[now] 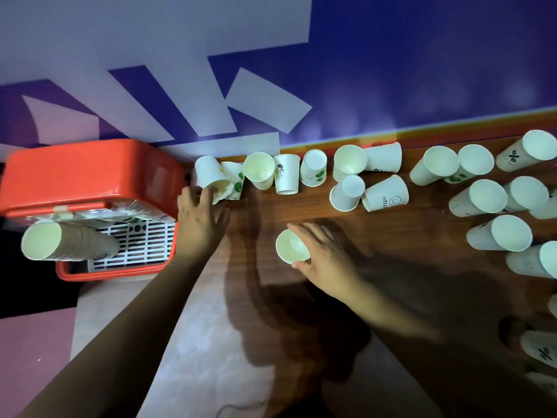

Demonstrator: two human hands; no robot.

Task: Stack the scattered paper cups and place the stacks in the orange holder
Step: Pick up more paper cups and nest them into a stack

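Wood table: L hand spread on tipped cup; R hand curled round upright cup

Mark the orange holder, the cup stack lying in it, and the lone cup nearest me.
orange holder [90, 170]: head view, on its orange top wall.
cup stack [75, 241]: head view, on its ribbed side.
lone cup [291, 246]: head view, inside its open mouth.

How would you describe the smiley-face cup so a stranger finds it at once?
From the orange holder on the left, follow the paper cups along the wall rightward to the cluster of four at mid-table. The smiley-face cup is that cluster's lower right one, up and right of the right hand. It alone shows a black smiley and lettering starting HELL.
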